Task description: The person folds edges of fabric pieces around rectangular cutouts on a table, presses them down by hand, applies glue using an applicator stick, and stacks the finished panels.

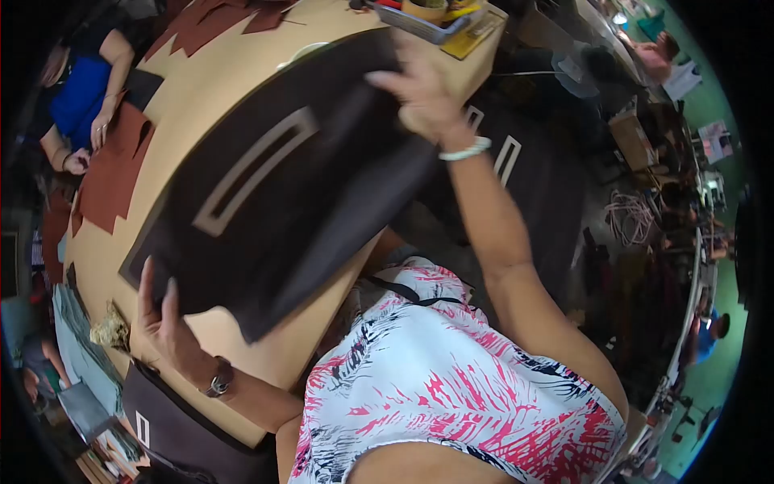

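A large dark brown sheet (339, 153), leather-like, lies slanting over the tan table, its near edge sagging in a fold. A pale narrow rectangular outline (256, 171) runs along it. My left hand (171, 335), with a wristwatch, is at the sheet's near-left corner, thumb and finger stretched apart against it. My right hand (426, 95), wearing a pale bracelet, grips the far-right end, thumb on the upper face; its fingers are blurred and partly hidden.
Similar dark pieces with pale outlines hang at right (524, 194) and lie at lower left (181, 419). Across the tan table (189, 121), another person handles reddish-brown pieces (117, 173). A grey basket (419, 24) sits at the far corner. Coiled cord (631, 216) lies right.
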### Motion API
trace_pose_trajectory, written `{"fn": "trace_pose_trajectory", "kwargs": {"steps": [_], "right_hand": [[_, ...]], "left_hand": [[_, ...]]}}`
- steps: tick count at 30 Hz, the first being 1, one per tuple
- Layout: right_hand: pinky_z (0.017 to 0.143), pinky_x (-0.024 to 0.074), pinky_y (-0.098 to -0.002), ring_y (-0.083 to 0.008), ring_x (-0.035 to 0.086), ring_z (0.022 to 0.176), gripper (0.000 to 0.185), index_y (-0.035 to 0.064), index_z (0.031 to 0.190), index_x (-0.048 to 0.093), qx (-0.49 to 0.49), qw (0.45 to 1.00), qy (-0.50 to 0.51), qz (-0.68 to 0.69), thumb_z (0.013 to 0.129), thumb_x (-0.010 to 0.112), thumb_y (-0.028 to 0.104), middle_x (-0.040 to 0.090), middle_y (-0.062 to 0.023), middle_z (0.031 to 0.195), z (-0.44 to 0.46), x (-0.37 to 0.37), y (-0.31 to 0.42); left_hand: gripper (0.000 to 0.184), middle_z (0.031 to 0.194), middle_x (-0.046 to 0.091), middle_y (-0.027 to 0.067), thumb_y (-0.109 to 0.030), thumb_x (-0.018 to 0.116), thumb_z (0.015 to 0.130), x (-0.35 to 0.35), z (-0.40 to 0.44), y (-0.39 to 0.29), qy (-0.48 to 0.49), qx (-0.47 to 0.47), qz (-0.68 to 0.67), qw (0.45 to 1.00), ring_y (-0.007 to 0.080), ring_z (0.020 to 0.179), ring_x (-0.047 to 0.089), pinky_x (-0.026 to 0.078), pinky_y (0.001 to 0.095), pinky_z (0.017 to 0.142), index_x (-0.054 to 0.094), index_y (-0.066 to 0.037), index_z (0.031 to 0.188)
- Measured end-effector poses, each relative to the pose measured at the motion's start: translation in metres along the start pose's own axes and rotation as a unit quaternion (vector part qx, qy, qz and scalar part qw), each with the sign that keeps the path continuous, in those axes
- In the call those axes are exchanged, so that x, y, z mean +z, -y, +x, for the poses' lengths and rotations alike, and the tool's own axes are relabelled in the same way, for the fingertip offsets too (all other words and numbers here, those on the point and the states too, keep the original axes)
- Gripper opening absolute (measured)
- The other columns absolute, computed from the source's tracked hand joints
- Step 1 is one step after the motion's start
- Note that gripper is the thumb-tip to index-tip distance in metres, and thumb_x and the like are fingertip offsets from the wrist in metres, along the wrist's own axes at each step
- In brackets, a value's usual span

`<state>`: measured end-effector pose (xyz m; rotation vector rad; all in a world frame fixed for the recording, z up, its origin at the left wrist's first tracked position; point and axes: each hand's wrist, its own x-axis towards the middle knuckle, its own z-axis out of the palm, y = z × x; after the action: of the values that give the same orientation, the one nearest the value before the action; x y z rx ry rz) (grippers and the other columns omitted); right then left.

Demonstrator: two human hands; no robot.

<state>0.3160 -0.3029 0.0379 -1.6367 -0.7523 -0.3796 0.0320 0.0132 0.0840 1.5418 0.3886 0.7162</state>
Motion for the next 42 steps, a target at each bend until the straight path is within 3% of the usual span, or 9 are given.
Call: {"fn": "trace_pose_trajectory", "kwargs": {"steps": [2, 8, 11, 13, 19, 22, 31, 38, 42], "right_hand": [[0.093, 0.0410, -0.0284, -0.0199, 0.050, 0.110, 0.051, -0.0033, 0.123, 0.046, 0.157, 0.980, -0.069, 0.099, 0.076, 0.062, 0.008, 0.053, -0.0112, 0.119, -0.024, -0.076, 0.039], [0.100, 0.0334, -0.0301, -0.0213, 0.047, 0.118, 0.055, -0.0038, 0.130, 0.042, 0.338, 0.887, -0.208, -0.237, 0.076, 0.048, 0.002, 0.050, -0.0121, 0.129, -0.179, -0.321, 0.057], [0.097, 0.0354, -0.0334, -0.0281, 0.051, 0.114, 0.055, 0.0005, 0.128, 0.045, 0.435, 0.724, -0.106, -0.525, 0.075, 0.051, 0.010, 0.054, -0.0188, 0.122, -0.218, -0.411, 0.105], [0.094, 0.0379, -0.0356, -0.0295, 0.053, 0.111, 0.052, 0.0011, 0.126, 0.047, 0.463, 0.663, -0.126, -0.575, 0.075, 0.050, 0.011, 0.056, -0.0204, 0.118, -0.221, -0.449, 0.123], [0.085, 0.0428, -0.0460, -0.0432, 0.055, 0.101, 0.057, 0.0041, 0.128, 0.043, 0.362, 0.622, 0.004, -0.694, 0.072, 0.047, 0.005, 0.057, -0.0295, 0.106, -0.172, -0.477, 0.041], [0.080, 0.0457, -0.0487, -0.0423, 0.059, 0.091, 0.057, 0.0144, 0.129, 0.042, 0.372, 0.635, 0.061, -0.674, 0.073, 0.052, 0.006, 0.062, -0.0270, 0.095, -0.157, -0.445, -0.046], [0.088, 0.0377, -0.0508, -0.0349, 0.062, 0.087, 0.051, 0.0113, 0.128, 0.044, 0.360, 0.641, 0.124, -0.667, 0.077, 0.051, 0.010, 0.065, -0.0202, 0.084, -0.159, -0.348, -0.170], [0.093, 0.0343, -0.0515, -0.0345, 0.047, 0.114, 0.074, 0.0110, 0.140, 0.026, 0.418, 0.618, 0.086, -0.660, 0.074, 0.060, 0.008, 0.049, -0.0179, 0.122, -0.167, -0.325, -0.170], [0.097, 0.0326, -0.0502, -0.0351, 0.042, 0.120, 0.077, 0.0034, 0.140, 0.023, 0.313, 0.675, -0.068, -0.665, 0.075, 0.063, 0.011, 0.044, -0.0201, 0.129, -0.165, -0.304, -0.159]], "left_hand": [[0.044, 0.119, 0.058, 0.0151, 0.012, 0.050, 0.074, 0.057, -0.006, -0.007, 0.132, 0.025, 0.060, 0.989, 0.0201, 0.111, 0.054, 0.041, 0.0300, 0.095, 0.055, 0.006, 0.118], [0.030, 0.095, 0.068, 0.0096, 0.003, 0.051, 0.080, 0.235, -0.066, 0.013, 0.565, -0.097, 0.017, 0.819, 0.0132, 0.082, 0.061, 0.048, 0.0267, 0.073, 0.064, -0.001, 0.107], [0.030, 0.085, 0.067, 0.0100, 0.004, 0.052, 0.080, 0.298, -0.113, 0.025, 0.686, 0.054, -0.071, 0.722, 0.0111, 0.071, 0.059, 0.046, 0.0236, 0.064, 0.064, -0.002, 0.107], [0.032, 0.090, 0.067, 0.0084, 0.004, 0.052, 0.080, 0.323, -0.143, 0.022, 0.729, -0.037, -0.166, 0.663, 0.0100, 0.072, 0.058, 0.046, 0.0244, 0.067, 0.063, -0.002, 0.110], [0.038, 0.105, 0.064, 0.0071, -0.004, 0.053, 0.086, 0.359, -0.206, 0.083, 0.719, -0.359, -0.182, 0.566, 0.0118, 0.092, 0.057, 0.043, 0.0245, 0.084, 0.053, -0.003, 0.124], [0.047, 0.118, 0.057, 0.0111, -0.012, 0.055, 0.088, 0.353, -0.211, 0.119, 0.715, -0.358, -0.123, 0.589, 0.0146, 0.105, 0.053, 0.040, 0.0249, 0.091, 0.043, -0.004, 0.134], [0.057, 0.135, 0.044, 0.0124, -0.019, 0.057, 0.088, 0.354, -0.218, 0.179, 0.708, -0.379, 0.008, 0.596, 0.0213, 0.115, 0.049, 0.038, 0.0279, 0.097, 0.033, -0.007, 0.139], [0.061, 0.115, 0.059, 0.0153, -0.017, 0.057, 0.086, 0.357, -0.201, 0.168, 0.698, -0.445, 0.025, 0.560, 0.0200, 0.105, 0.057, 0.043, 0.0286, 0.091, 0.030, -0.002, 0.139], [0.058, 0.098, 0.065, 0.0103, -0.020, 0.054, 0.090, 0.333, -0.189, 0.175, 0.706, -0.411, 0.015, 0.577, 0.0160, 0.093, 0.061, 0.047, 0.0294, 0.083, 0.030, -0.004, 0.139]]}}
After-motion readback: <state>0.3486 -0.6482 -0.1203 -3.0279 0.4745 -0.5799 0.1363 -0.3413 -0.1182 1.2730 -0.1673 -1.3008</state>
